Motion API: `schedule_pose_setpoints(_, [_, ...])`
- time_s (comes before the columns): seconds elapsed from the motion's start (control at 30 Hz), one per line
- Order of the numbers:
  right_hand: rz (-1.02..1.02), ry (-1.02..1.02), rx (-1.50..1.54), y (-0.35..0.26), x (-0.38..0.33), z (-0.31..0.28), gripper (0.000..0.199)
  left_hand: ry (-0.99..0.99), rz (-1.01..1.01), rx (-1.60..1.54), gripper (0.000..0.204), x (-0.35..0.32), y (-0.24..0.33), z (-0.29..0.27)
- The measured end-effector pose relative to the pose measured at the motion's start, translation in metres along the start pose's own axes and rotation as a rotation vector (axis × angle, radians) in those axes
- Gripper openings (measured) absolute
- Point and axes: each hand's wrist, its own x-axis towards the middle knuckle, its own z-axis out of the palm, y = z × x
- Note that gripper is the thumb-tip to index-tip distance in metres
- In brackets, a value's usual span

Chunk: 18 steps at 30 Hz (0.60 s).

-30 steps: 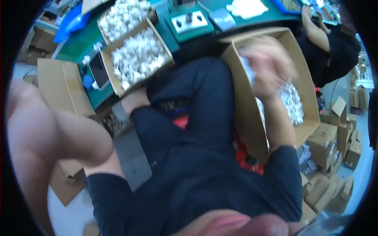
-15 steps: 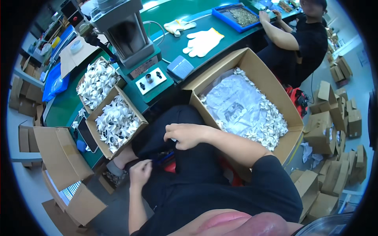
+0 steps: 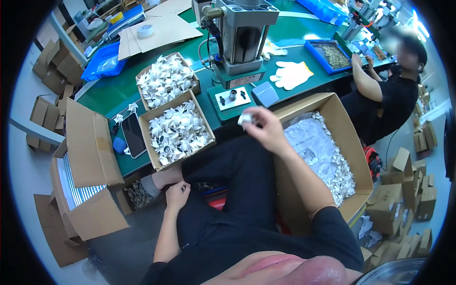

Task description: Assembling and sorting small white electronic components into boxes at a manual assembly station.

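My right hand is raised before the bench press and pinches a small white petalled part at its fingertips. Just beyond it are the press's pale fixture plate with dark posts and a grey-blue box-like block. Low by my thigh, my left hand has curled fingers; whatever may be inside them is hidden. Two small cartons heaped with white petalled parts stand left of the press: a near carton and a far carton. A large carton at my right holds more such parts and a clear plastic bag.
The press rises from the green bench. A phone lies left of the cartons, white gloves right of the press. A co-worker sits far right by a blue tray. An open carton flanks my left.
My right hand has risen from above my lap toward the press, with the white part now showing at its fingertips. My left hand stays low. The view has shifted, moving the bench rightward in the picture.
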Motion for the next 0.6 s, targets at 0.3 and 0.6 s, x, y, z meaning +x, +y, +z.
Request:
schedule_pose_setpoints(0.3, [-0.369, 0.430, -0.396, 0.026, 0.090, 0.010, 0.018, 0.356, 0.004, -0.316, 0.021, 0.019, -0.042, -0.017])
schedule_pose_setpoints(0.6, [-0.537, 0.525, -0.280, 0.028, 0.089, 0.025, 0.019, 0.274, -0.018, -0.347, 0.021, 0.057, -0.070, -0.010])
